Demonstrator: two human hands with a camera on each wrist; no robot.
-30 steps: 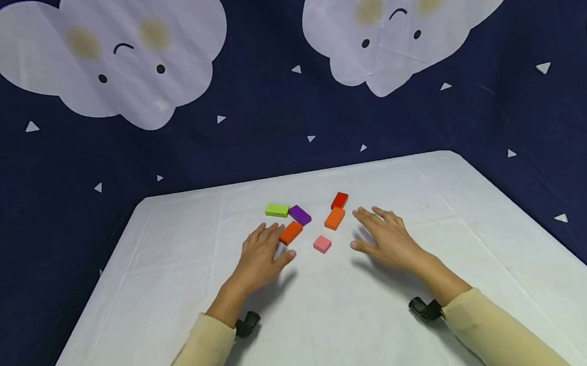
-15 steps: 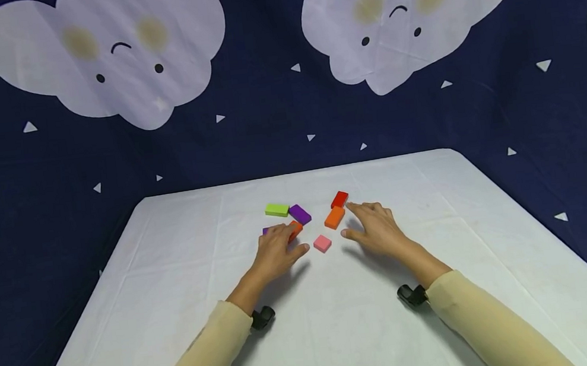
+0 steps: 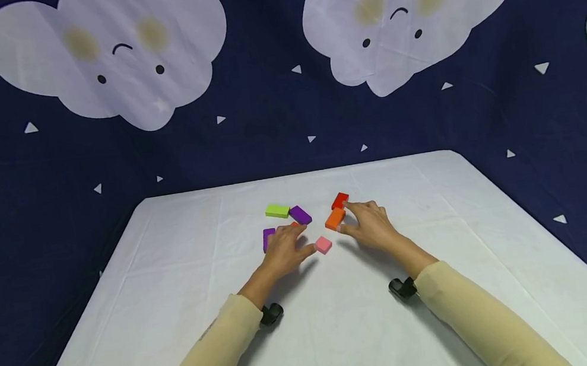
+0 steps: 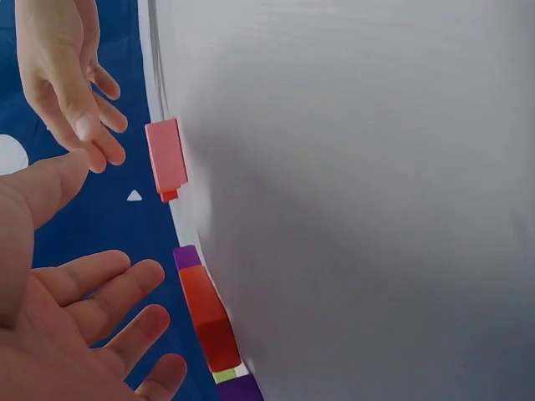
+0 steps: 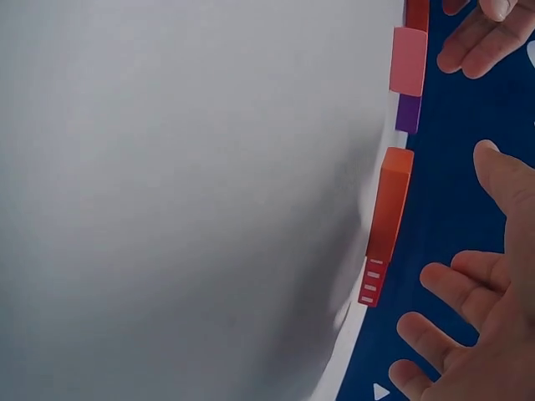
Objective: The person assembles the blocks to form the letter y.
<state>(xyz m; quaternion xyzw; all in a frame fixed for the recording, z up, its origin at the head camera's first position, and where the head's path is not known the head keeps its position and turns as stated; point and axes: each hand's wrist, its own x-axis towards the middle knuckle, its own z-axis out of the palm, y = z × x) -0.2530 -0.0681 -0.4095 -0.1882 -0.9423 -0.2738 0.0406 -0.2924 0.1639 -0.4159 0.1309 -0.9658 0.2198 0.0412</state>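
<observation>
In the head view my left hand hovers over the left part of a group of small blocks, its thumb tip right at the pink block. Its fingers partly cover a red-orange block and a purple block. The left wrist view shows those fingers spread and holding nothing. My right hand is just right of the orange block, with the thumb by its near end and the index finger near the red block. Nothing lies in its grasp in the right wrist view, where the fingers are apart.
A lime green block and another purple block lie behind the left hand. All the blocks rest on a white-covered table. A dark blue cloth with clouds hangs behind the table.
My left hand has moved right, over the red-orange block toward the pink one, uncovering the left purple block. My right hand has moved left to the orange block. The blocks have stayed in place.
</observation>
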